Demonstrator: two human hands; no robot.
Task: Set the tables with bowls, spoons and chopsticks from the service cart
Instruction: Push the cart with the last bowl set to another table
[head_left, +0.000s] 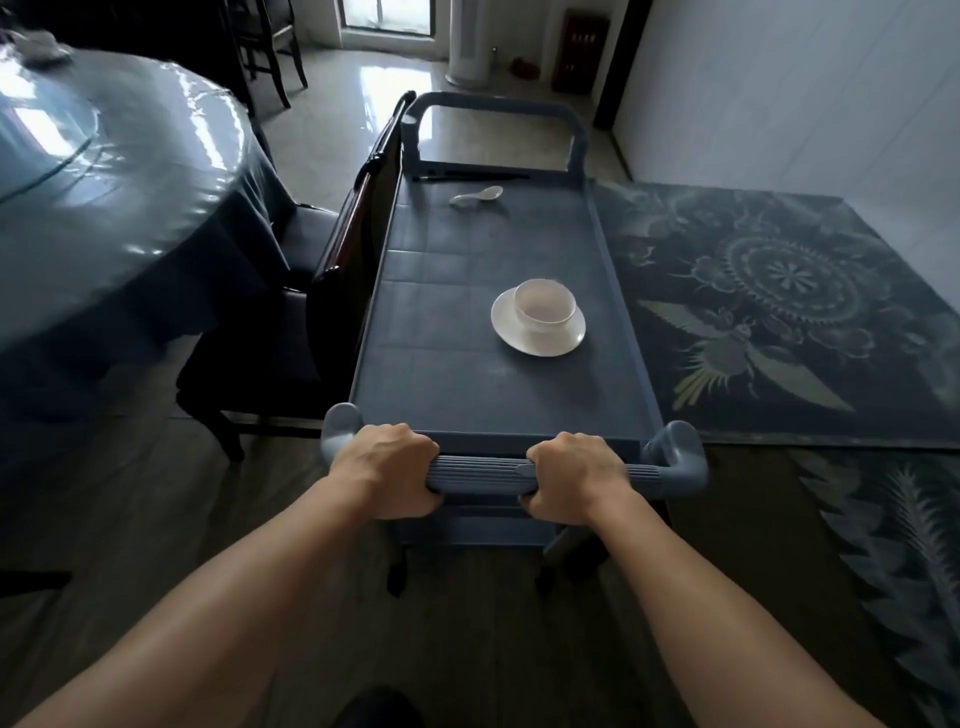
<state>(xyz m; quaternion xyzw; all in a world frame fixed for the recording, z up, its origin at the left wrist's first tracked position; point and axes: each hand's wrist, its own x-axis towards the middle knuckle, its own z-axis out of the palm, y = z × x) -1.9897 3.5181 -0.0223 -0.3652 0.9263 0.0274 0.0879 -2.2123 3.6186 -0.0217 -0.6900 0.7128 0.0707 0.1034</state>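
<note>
A blue service cart (467, 374) stands in front of me. My left hand (387, 470) and my right hand (574, 480) both grip its ribbed near handle (480, 473). On the cart's top a white bowl (544, 306) sits on a white saucer (540, 340), right of the middle. A white spoon (475, 196) lies near the far end. Dark chopsticks (470, 176) lie across the far edge, under the far handle (493, 106).
A round table (104, 208) with a shiny cover fills the left. Dark wooden chairs (343, 249) stand between it and the cart. A patterned rug (779, 312) lies on the right. A white wall (805, 88) rises beyond the rug.
</note>
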